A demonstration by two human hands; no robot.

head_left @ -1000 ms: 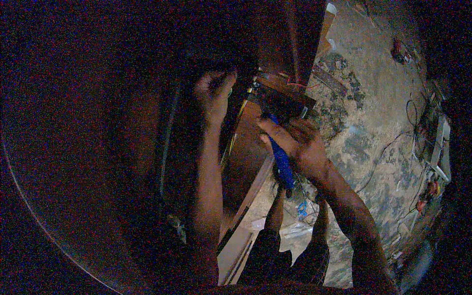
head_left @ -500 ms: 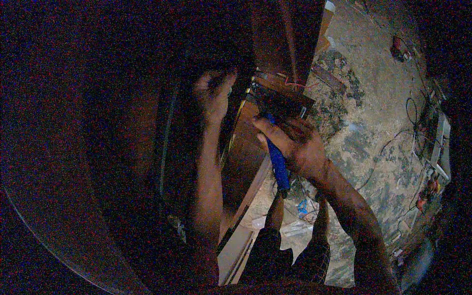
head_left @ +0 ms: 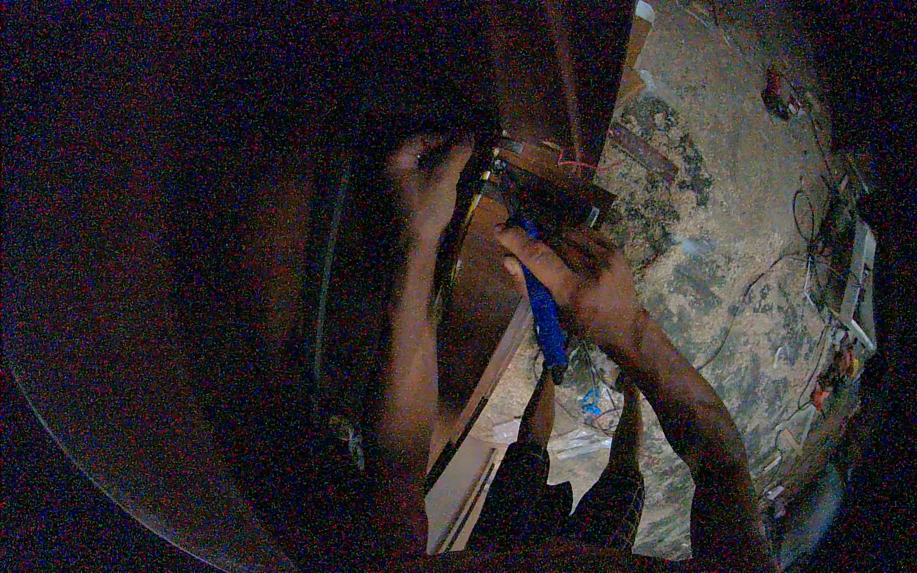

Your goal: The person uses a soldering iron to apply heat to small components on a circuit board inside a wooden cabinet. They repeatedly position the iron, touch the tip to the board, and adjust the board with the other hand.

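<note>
Wrapped in my right hand is a long blue handheld tool with a dark lower end. Its upper end runs toward a dark brown piece, where my fingers and the shadow hide it. My left hand reaches into a dark space beside the edge of a brown wooden panel. Motion and darkness smear its fingers, so what they touch does not show. Thin reddish wires lie at the top of the brown piece.
A stained concrete floor spreads along the right. On it lie a flat brown strip, a red object, looped black cables and a pale metal frame. Below, blue and white scraps lie between my legs.
My left hand has shifted slightly up and to the right in the dark space. My right hand and the blue tool have barely moved, and the view has drifted a little.
</note>
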